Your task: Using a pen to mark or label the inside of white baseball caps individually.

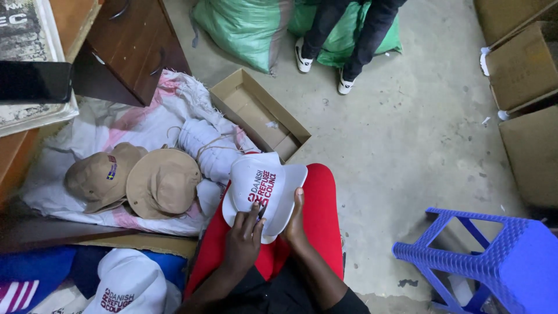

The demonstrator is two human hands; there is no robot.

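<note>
Resting on the red-clad lap, nearest of all: a white cap with red and dark printing, brim pointing away toward the cardboard tray. Left hand pressing fingers onto the cap's near edge, half closed, perhaps pinching a small dark thing; cannot tell. Right hand gripping the cap's right rim, thumb on top. Lying to the left on a white sack: two tan hats, and a tied bundle of white caps.
</note>
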